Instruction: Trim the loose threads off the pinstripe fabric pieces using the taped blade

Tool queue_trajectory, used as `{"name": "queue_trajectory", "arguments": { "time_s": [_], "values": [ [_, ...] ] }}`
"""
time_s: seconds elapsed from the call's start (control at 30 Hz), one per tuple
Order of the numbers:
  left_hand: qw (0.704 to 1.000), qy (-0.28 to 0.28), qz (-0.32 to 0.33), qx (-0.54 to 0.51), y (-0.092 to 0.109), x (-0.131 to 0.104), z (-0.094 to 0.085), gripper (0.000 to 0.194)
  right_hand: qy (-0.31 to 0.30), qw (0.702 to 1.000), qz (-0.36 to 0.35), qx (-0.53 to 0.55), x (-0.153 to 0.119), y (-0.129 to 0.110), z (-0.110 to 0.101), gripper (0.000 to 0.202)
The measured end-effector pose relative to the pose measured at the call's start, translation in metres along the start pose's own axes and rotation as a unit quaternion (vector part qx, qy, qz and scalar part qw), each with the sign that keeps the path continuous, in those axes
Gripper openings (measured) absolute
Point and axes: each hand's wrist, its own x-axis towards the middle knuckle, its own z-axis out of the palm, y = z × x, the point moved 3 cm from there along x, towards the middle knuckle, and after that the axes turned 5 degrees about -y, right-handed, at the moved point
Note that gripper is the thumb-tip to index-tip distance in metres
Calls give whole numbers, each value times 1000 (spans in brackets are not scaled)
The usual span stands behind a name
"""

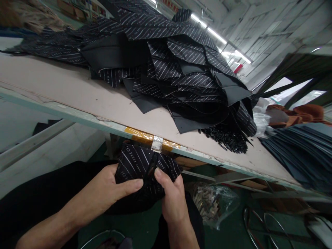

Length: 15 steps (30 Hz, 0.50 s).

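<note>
A black fabric piece with white stripes and lettering (133,162) is held between both hands, just below the table's front edge. My left hand (114,185) grips its left side, with the thumb lying on top. On the right side my right hand (171,192) pinches the piece, its thumb against a dark strip (152,166) that runs down the middle. Fingers under the fabric are hidden. Yellow tape (140,136) and a silvery patch (157,143) cover the table edge just above the piece.
A large pile of striped black pieces (186,58) lies on the table (77,90). Small black parts (228,140) sit at its right end. Farther right are stacked dark sheets (301,152). Below the table lies a clear bag of small parts (210,204), near metal tubing (261,224).
</note>
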Motion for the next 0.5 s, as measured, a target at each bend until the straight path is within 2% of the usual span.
{"name": "queue_trajectory", "arguments": {
  "time_s": [0.13, 0.27, 0.4, 0.5],
  "values": [
    [1000, -13, -6, -1, -27, -6, -5, 34, -51, 992, -2, -111, -9, -1, -12, 22],
    [1000, 9, 9, 0, -35, -14, -4, 34, -40, 991, 11, -126, -20, 5, -20, 28],
    [998, 26, 37, -35, -13, -14, 2, 33, 7, 994, -6, -109, -16, -5, -16, 26],
    [994, 47, 95, -8, 20, -2, 5, 31, 21, 985, -58, -159, 3, -33, -8, 21]
  ]
}}
